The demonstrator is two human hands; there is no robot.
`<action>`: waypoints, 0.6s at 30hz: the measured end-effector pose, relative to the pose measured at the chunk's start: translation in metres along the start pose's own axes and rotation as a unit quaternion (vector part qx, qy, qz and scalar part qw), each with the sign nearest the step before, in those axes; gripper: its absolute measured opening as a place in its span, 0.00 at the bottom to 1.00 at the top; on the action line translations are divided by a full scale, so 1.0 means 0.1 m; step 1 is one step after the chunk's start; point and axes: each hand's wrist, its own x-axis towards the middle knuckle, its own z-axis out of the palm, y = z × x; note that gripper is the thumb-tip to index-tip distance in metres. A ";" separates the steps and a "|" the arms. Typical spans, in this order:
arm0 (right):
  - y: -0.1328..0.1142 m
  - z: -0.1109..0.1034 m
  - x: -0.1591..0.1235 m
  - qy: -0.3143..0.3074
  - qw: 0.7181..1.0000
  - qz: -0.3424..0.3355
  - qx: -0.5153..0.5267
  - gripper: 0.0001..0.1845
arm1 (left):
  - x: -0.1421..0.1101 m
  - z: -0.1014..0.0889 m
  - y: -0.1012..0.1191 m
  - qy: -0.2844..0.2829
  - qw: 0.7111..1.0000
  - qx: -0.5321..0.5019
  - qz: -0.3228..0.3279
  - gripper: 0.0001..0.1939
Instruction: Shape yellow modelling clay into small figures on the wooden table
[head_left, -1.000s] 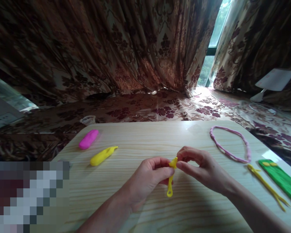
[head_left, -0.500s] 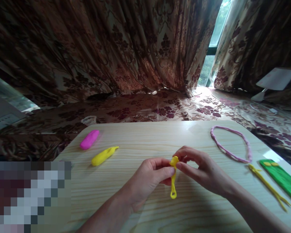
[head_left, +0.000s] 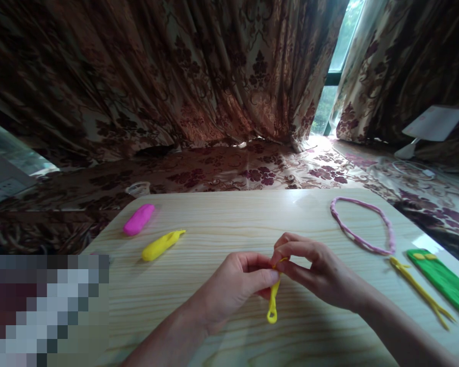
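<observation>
Between my hands hangs a small yellow modelling-clay strip (head_left: 274,296), narrow in the shaft with a little open loop at its lower end. My left hand (head_left: 235,278) pinches it near the upper part between thumb and fingers. At the top end, the thumb and fingertips of my right hand (head_left: 315,265) close on the clay, so most of that end is hidden. A thicker yellow clay lump (head_left: 161,246) with a pulled-out tip lies on the table to the left. Farther left rests a pink clay block (head_left: 138,220).
On the wooden-topped table (head_left: 222,214), a braided pale-purple clay ring (head_left: 383,218) lies at right. Nearer are a yellow clay stick with a forked end (head_left: 421,290) and a flat green clay slab (head_left: 441,285). A white lamp (head_left: 430,124) stands beyond, beside patterned curtains (head_left: 214,76).
My right fingers have closed over the top of the yellow clay strip, which showed as a wider knob before. The looped end hangs slightly lower. The view has shifted a little.
</observation>
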 end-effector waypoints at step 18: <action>0.05 -0.01 0.01 0.090 0.995 0.041 -0.031 0.08 | -0.01 0.03 0.03 0.017 0.999 -0.039 -0.017 0.09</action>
